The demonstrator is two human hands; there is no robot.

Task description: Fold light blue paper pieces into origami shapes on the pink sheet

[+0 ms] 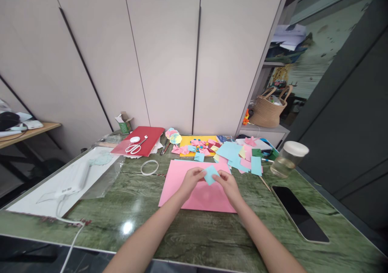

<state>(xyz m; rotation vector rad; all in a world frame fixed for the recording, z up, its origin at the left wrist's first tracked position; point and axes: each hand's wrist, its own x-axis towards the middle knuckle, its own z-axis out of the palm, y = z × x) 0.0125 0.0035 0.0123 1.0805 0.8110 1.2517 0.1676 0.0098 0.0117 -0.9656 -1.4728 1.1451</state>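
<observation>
A small light-blue square of paper (210, 173) is held up between my two hands, turned so that a corner points upward. My left hand (194, 179) pinches its left corner, and my right hand (226, 181) grips the right side with the thumb on its face. Below them a large pink sheet of paper (176, 192) lies on the green table. Just behind the sheet is another small blue paper piece (199, 156). Folded pink and blue bits lie on a yellow sheet (183, 141) at the back.
Loose coloured papers (232, 154) spread at the back right, near a lidded cup (285, 164) and a phone (298, 212). Scissors (135, 147) rest on a red folder (151, 137). A white ring (149, 167) and a power strip (74, 178) with its cable are on the left.
</observation>
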